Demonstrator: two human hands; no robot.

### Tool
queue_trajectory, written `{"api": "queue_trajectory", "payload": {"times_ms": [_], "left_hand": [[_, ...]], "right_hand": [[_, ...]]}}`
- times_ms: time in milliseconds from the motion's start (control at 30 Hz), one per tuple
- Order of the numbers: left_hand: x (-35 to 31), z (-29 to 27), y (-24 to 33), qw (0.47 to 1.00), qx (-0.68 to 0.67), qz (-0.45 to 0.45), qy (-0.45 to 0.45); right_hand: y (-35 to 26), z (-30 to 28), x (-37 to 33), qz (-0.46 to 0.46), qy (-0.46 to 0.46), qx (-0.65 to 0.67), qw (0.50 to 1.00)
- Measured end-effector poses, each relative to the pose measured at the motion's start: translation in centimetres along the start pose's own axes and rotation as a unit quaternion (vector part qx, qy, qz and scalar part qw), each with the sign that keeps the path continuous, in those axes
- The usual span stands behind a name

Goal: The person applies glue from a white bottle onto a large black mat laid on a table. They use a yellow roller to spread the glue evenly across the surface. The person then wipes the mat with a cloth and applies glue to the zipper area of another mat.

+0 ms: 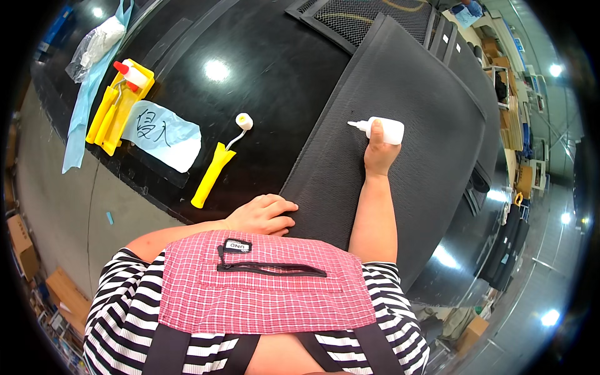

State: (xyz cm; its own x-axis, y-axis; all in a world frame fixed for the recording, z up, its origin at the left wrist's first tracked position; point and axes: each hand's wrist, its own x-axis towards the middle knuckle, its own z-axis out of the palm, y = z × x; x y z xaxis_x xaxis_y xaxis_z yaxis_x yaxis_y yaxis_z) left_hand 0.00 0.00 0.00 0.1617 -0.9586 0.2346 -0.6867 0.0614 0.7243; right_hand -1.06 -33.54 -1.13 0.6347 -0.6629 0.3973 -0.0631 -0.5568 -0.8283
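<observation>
My right hand (379, 157) is wrapped round a white plastic squeeze bottle (393, 131) with a thin nozzle that points left. The bottle is tilted on its side over a large black textured mat (431, 94). Whether its nozzle touches the mat I cannot tell. With its fingers stretched out, my left hand (262, 214) lies at the near left edge of the mat and holds nothing. Farther to the left, a small paint roller (217, 172) with a yellow handle and a white head lies on the glossy black table (275, 81).
A yellow tray (116, 140) at the left holds a red-capped white bottle (132, 76) and another yellow-handled roller. Beside it lies a pale blue sheet (164, 134) with handwriting. Mesh-covered black panels (365, 22) are at the far side. Crumpled clear plastic (94, 50) lies far left.
</observation>
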Motion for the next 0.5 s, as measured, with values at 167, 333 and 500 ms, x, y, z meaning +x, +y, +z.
{"api": "queue_trajectory", "payload": {"times_ms": [167, 333, 500], "left_hand": [[0.2, 0.2, 0.4, 1.000, 0.003, -0.005, 0.007], [0.2, 0.2, 0.1, 1.000, 0.002, -0.001, 0.009], [0.6, -0.7, 0.9, 1.000, 0.005, -0.017, -0.006]], "right_hand": [[-0.3, -0.4, 0.0, -0.009, -0.003, -0.006, 1.000], [1.8, -1.3, 0.0, 0.052, 0.044, 0.083, 0.994], [2.3, -1.9, 0.1, 0.081, 0.087, 0.077, 0.990]]}}
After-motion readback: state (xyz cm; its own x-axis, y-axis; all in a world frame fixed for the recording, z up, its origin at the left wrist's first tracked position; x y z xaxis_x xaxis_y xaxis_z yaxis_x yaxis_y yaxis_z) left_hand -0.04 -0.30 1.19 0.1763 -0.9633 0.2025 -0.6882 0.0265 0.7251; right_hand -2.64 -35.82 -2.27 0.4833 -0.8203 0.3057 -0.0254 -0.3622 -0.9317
